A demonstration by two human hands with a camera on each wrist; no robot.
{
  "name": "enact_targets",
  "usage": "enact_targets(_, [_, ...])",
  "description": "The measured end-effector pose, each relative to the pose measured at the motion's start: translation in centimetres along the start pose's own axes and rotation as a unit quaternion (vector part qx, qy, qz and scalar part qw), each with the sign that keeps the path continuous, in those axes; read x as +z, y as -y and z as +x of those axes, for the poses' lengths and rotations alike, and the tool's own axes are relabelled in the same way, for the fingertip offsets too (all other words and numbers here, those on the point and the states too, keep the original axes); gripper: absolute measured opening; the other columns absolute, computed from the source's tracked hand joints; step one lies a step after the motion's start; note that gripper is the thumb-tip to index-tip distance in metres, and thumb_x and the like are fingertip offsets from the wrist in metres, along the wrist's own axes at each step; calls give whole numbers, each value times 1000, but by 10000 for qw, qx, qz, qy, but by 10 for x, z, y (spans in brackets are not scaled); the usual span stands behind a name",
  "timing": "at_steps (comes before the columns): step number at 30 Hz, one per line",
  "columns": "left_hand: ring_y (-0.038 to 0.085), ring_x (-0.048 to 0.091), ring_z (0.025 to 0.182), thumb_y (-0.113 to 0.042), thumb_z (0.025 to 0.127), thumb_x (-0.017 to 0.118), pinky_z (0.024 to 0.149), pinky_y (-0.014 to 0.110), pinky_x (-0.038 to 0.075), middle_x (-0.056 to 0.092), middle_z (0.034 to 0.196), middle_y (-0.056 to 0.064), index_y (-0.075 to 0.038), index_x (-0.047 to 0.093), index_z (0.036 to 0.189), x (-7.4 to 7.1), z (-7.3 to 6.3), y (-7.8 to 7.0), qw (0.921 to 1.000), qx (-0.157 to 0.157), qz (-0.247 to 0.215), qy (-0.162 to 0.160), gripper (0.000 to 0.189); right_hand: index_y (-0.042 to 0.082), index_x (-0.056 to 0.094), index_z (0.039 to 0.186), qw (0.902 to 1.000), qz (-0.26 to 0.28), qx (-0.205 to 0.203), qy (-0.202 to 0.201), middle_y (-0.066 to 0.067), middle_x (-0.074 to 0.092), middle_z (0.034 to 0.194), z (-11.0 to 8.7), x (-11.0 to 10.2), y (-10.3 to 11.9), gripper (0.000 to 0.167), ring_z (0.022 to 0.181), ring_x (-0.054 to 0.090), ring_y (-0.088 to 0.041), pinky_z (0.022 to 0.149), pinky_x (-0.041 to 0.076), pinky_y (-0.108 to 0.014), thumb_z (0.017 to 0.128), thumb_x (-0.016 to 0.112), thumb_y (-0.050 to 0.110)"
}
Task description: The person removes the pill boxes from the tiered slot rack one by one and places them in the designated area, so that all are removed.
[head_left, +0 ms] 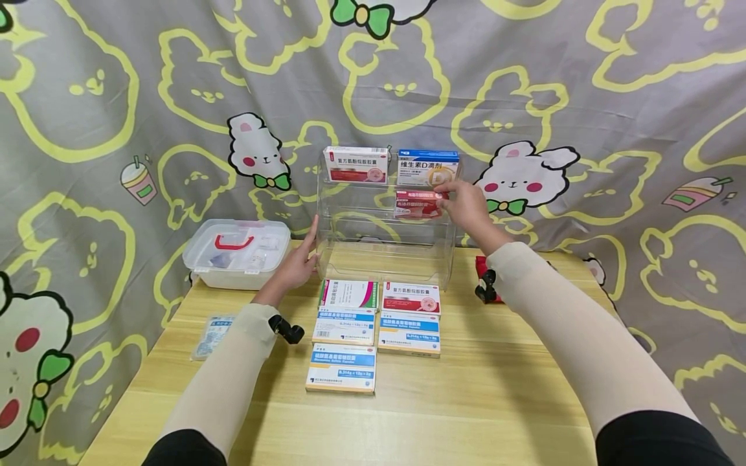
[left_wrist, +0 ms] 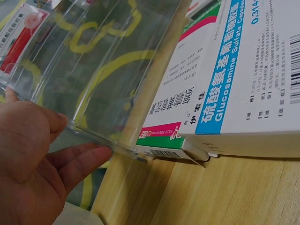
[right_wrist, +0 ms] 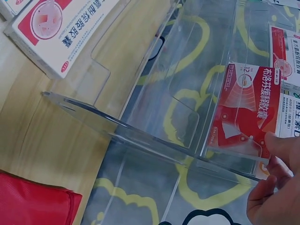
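Note:
A clear acrylic tiered rack (head_left: 384,249) stands on the table. My right hand (head_left: 466,204) pinches the right end of a red medicine box (head_left: 415,204) at the second tier, as the right wrist view also shows, with the thumb (right_wrist: 276,143) on its front. On the top tier, a white-and-red medicine box (head_left: 357,165) sits left of a blue-topped vitamin D box (head_left: 427,167). My left hand (head_left: 297,262) touches the rack's left side panel with extended fingers; in the left wrist view its fingertips (left_wrist: 101,153) lie along the panel's edge.
Several medicine boxes lie before the rack, including a green-and-pink one (head_left: 348,294) and a blue-and-white one (head_left: 341,369). A lidded plastic case (head_left: 239,255) with a red handle stands left, near a plastic packet (head_left: 211,338). A red pouch (right_wrist: 35,199) lies right of the rack.

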State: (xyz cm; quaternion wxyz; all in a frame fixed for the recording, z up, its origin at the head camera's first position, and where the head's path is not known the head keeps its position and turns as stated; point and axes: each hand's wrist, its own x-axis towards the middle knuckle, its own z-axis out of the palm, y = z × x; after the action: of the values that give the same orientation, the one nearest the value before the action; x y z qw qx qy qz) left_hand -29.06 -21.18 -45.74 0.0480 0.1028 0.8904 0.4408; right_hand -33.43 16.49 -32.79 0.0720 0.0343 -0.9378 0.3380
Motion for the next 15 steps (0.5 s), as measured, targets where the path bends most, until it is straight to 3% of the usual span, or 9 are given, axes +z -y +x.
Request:
enact_targets(10, [40, 36, 149, -4, 110, 44, 91, 55, 59, 17, 170, 19, -71, -16, 148, 0, 0, 0, 10000, -12, -38, 9, 98, 13, 72, 130, 9991, 426, -26, -40, -11, 58, 148, -1, -2, -2, 30, 98, 58, -31, 60, 47, -32, 101, 67, 11])
enact_targets(15, [39, 35, 150, -5, 110, 45, 91, 55, 59, 17, 170, 18, -70, -16, 148, 0, 1, 1, 10000, -41, -27, 1, 98, 10, 72, 131, 9979, 643, -56, 14, -9, 56, 151, 2, -5, -3, 29, 105, 54, -30, 63, 45, -32, 102, 66, 10])
